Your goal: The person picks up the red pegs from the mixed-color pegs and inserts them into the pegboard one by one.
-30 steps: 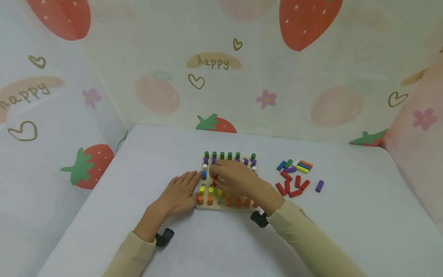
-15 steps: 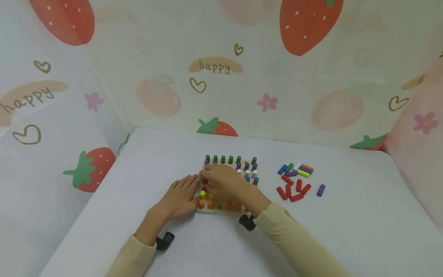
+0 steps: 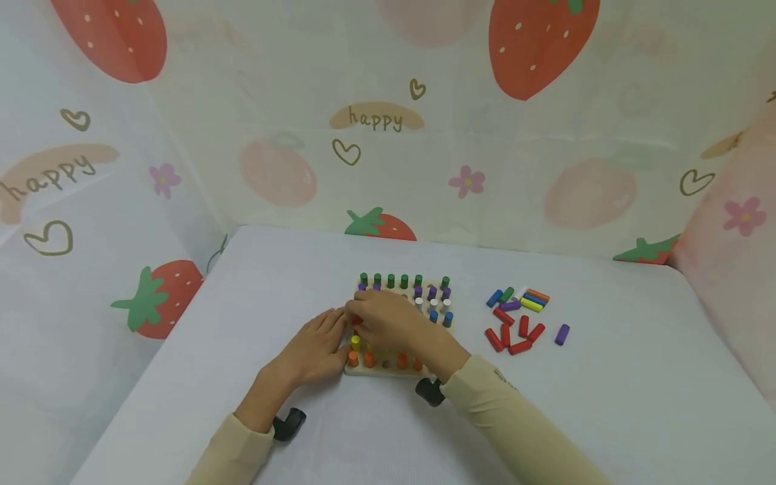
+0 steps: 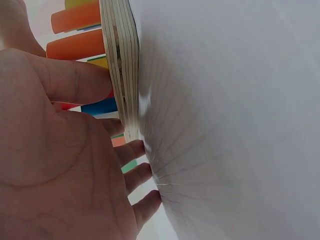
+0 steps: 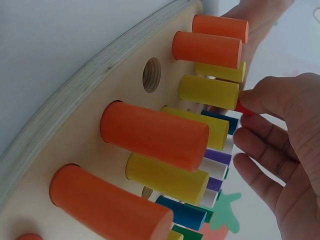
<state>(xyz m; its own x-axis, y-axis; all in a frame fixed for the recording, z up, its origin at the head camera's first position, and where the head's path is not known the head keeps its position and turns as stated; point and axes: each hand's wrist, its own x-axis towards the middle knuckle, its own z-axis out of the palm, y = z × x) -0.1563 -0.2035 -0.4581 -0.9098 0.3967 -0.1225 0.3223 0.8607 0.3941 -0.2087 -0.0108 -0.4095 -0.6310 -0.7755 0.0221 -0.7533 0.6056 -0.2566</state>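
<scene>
A wooden pegboard [image 3: 388, 371] stands at mid-table with rows of green, purple, white, blue, yellow and orange pegs. My right hand [image 3: 391, 320] is over its left side and pinches a red peg [image 3: 357, 320] between thumb and fingers; in the right wrist view only a bit of the red peg [image 5: 243, 108] shows behind a yellow peg [image 5: 209, 91]. My left hand [image 3: 312, 348] lies at the board's left edge with fingers extended. In the left wrist view its thumb [image 4: 82, 82] touches the board's side [image 4: 121, 65]. The right hand hides part of the middle rows.
Right of the board lie several loose red pegs [image 3: 520, 346], with blue, green, white, orange and yellow ones behind them. A purple peg [image 3: 562, 334] lies apart at the far right. An unfilled hole [image 5: 151, 75] shows in the orange row. Printed cloth walls [image 3: 515, 202] enclose the table.
My right hand has moved left across the board with the red peg, to the leftmost column, shifting only slightly in the last half second. My left hand stays at the board's edge.
</scene>
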